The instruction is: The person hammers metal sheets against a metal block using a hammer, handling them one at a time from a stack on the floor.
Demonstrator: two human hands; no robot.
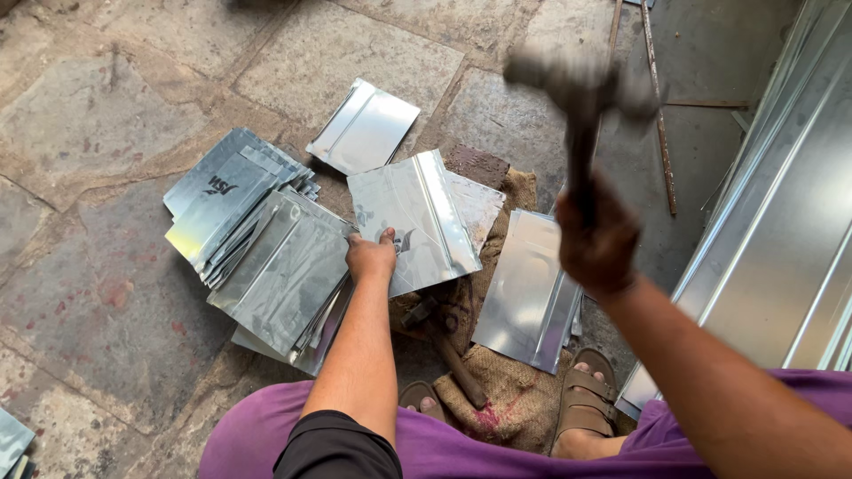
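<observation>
The left hand (371, 257) rests on a bent sheet-metal piece (414, 222), its fingers (387, 236) pressed down on the piece's left edge and its thumb at the lower edge, pinning it flat. This piece lies in the middle of the view, on a dark block (477, 165) and a brown burlap cloth (497, 390) spread over the stone floor (98, 106). A folded lip runs along its right side.

The right hand (596, 241) is raised above the work, fingers closed around the handle of a hammer (581, 93); the head is blurred, high up and well apart from the sheet.

To the left of the held piece sits a loose stack of similar metal pieces (257, 239), fanned out and overlapping; the topmost left one carries a dark printed mark near its upper edge. 1 separate piece (364, 127) lies behind, just beside the stack. Another folded piece (530, 288) lies to the right on the burlap, near a sandalled foot (587, 399). A second hammer (444, 341) lies on the cloth below the held sheet, its handle pointing toward the person.

Long profiled metal sheets (781, 222) run along the right edge. A thin rusty rod (658, 115) lies on the floor beside them.
</observation>
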